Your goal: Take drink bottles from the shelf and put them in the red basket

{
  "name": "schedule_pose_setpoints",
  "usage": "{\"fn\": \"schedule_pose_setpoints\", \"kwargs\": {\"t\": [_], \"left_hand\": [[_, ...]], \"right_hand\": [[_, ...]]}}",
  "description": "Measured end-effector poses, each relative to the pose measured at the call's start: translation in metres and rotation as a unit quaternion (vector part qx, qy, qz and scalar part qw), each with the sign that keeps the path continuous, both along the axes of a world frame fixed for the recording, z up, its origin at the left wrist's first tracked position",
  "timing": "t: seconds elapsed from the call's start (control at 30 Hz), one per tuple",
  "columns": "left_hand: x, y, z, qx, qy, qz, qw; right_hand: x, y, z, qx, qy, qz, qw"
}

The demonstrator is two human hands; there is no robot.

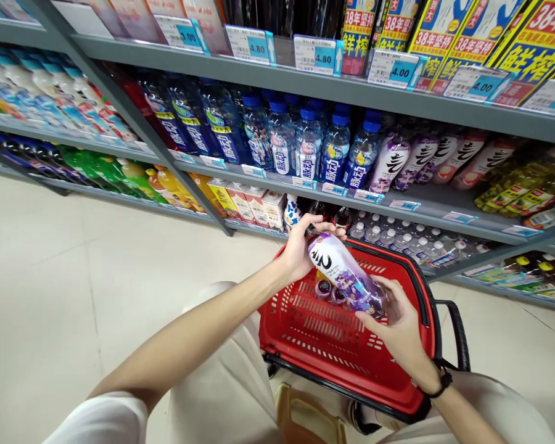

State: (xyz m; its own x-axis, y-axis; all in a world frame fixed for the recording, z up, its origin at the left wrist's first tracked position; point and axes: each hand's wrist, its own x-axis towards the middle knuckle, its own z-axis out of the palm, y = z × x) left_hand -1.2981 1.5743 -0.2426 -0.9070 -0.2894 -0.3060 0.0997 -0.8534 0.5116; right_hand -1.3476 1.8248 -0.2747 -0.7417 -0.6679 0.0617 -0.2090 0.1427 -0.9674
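Note:
A purple and white drink bottle (345, 271) is held tilted above the red shopping basket (296, 333). My left hand (303, 246) grips it around the neck and dark cap. At the other end, my right hand (395, 320) has its thumb and fingers closed about the base. Beneath the held bottle, a few dark-capped bottles (324, 288) lie in the basket, partly hidden by it. Similar purple and white bottles (391, 157) stand on the middle shelf ahead.
Blue-capped bottles (308, 145) line the shelf left of the purple ones. Small clear bottles (388, 237) and cartons (254, 206) fill the lower shelf. The basket's black handle (457, 333) sticks out to the right. A yellowish stool (305, 419) is below me.

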Motion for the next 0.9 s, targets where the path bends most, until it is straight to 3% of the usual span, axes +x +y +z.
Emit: {"fn": "schedule_pose_setpoints", "kwargs": {"t": [0.17,0.27,0.33,0.43,0.53,0.6,0.7,0.9], "left_hand": [[-0.001,0.004,-0.004,-0.014,0.022,-0.006,1.000],[0.000,0.007,-0.001,-0.059,0.055,0.006,0.997],[0.002,0.008,0.004,-0.093,0.073,0.008,0.993],[0.005,0.007,0.008,-0.133,0.099,0.000,0.986],[0.007,0.003,0.006,-0.143,0.128,-0.003,0.981],[0.007,0.000,0.005,-0.139,0.142,-0.007,0.980],[0.009,-0.003,0.005,-0.133,0.150,-0.035,0.979],[0.012,-0.009,0.010,-0.130,0.154,-0.118,0.972]], "right_hand": [[0.003,0.000,0.004,0.054,0.113,-0.026,0.992],[0.011,-0.001,0.002,0.084,0.114,-0.015,0.990],[0.016,-0.002,-0.002,0.097,0.055,0.010,0.994],[0.021,-0.002,-0.009,0.079,-0.128,0.070,0.986],[0.022,-0.002,-0.010,0.030,-0.329,0.132,0.935],[0.022,-0.003,-0.009,0.003,-0.410,0.144,0.901],[0.023,-0.003,-0.009,-0.015,-0.436,0.112,0.893],[0.022,-0.005,-0.012,0.000,-0.365,0.079,0.928]]}}
